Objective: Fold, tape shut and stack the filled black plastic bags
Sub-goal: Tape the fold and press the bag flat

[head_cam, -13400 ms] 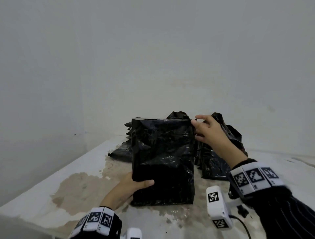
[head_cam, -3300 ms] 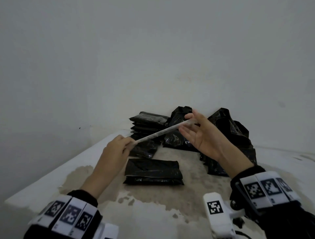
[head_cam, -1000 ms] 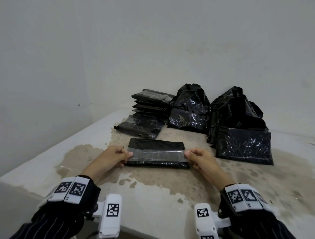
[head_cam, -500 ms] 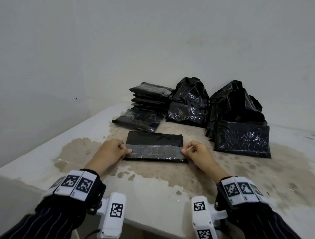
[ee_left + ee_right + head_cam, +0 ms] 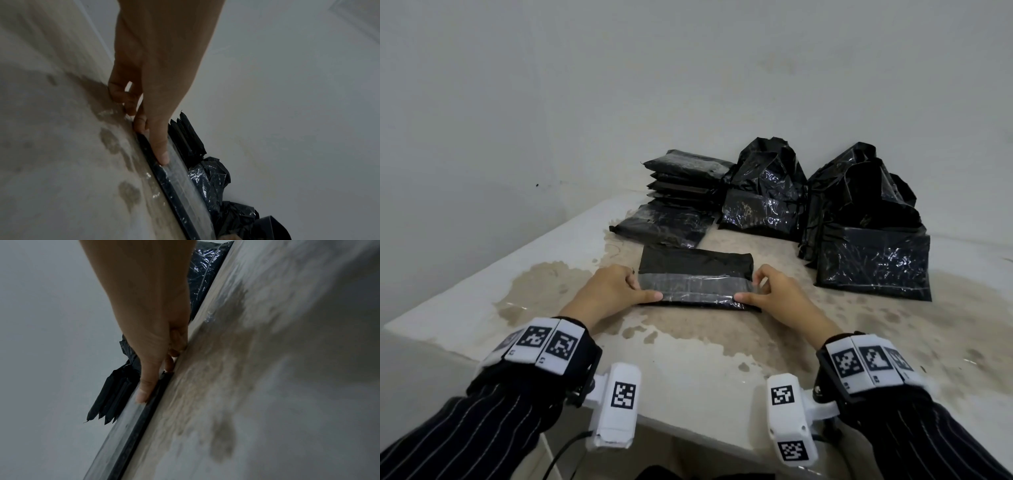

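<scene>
The flat folded black plastic bag [image 5: 695,275], crossed by a strip of clear tape [image 5: 690,287], lay on the stained white table [image 5: 688,363] directly between the hands. The left hand [image 5: 608,291] gripped its left end, thumb pressing the tape; the right hand [image 5: 777,296] gripped the opposite end likewise. Beyond the fingertips sat a stack of folded black bags [image 5: 685,185].

White table [image 5: 688,370] w/ brown stains (patchy), plain grey wall [image 5: 619,85] behind.

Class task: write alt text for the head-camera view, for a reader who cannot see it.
Two hands, left hand and right hand, press a clear tape strip onto a folded black bag on a stained table. Behind it sit a stack of taped bags and unfolded bags.
</scene>
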